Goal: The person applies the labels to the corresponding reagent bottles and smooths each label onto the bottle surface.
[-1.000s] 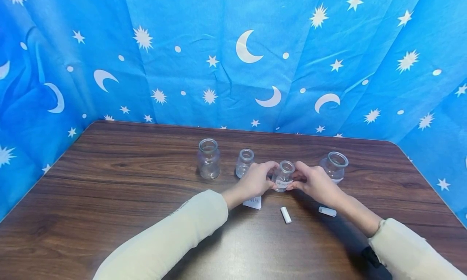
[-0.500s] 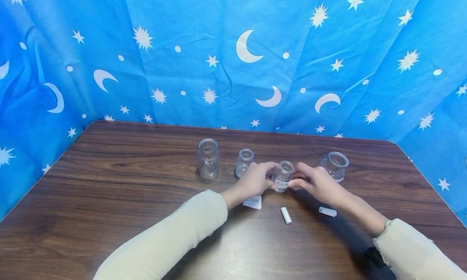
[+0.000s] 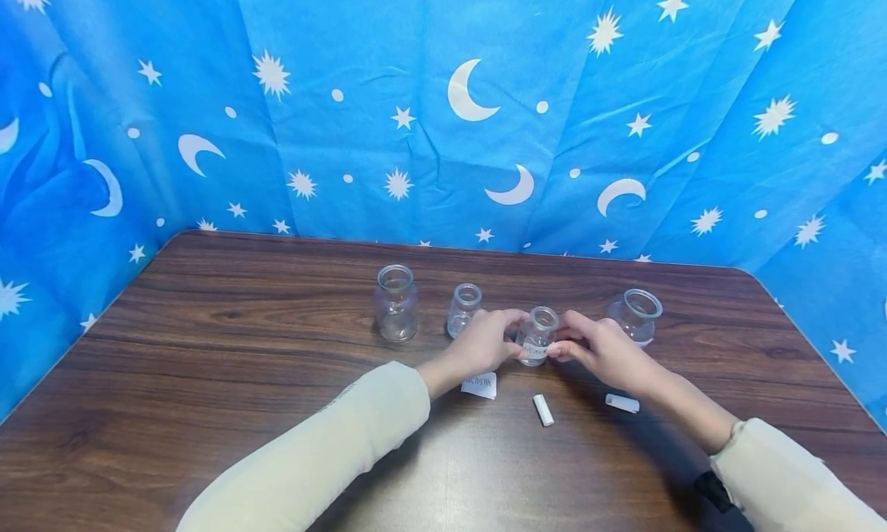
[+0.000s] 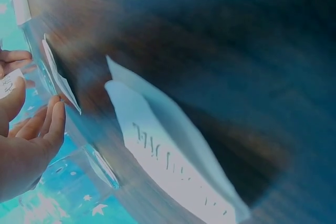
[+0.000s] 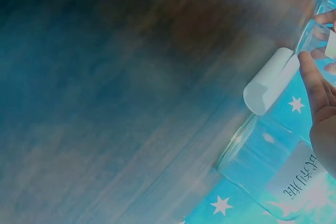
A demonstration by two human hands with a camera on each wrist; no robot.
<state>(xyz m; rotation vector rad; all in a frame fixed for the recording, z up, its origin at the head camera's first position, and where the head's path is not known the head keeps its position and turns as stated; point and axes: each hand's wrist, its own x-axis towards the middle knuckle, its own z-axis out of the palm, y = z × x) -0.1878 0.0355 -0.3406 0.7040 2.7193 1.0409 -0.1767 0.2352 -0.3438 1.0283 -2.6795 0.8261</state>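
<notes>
A small clear glass jar [image 3: 541, 330] stands upright between both hands in the head view. Round its front runs a white paper label [image 3: 534, 351] with handwriting. My left hand [image 3: 485, 341] grips the jar from the left, thumb low at the front and fingers behind. From the right, my right hand [image 3: 606, 349] holds it, its thumb at the label's right end and its fingers bent at the jar's side. The left wrist view also shows the left hand [image 4: 34, 140] with its fingers round the glass.
A tall jar [image 3: 396, 305] and a small jar [image 3: 463, 310] stand left. A wide jar [image 3: 636, 316], labelled in the right wrist view, stands right. Nearer lie a folded written paper [image 3: 480, 385], a white roll [image 3: 543, 409] and another white paper piece [image 3: 622, 403].
The right hand and forearm have shifted slightly right and the thumb has slid along the label. The label sits a little further left on the jar. The left hand has stayed put.
</notes>
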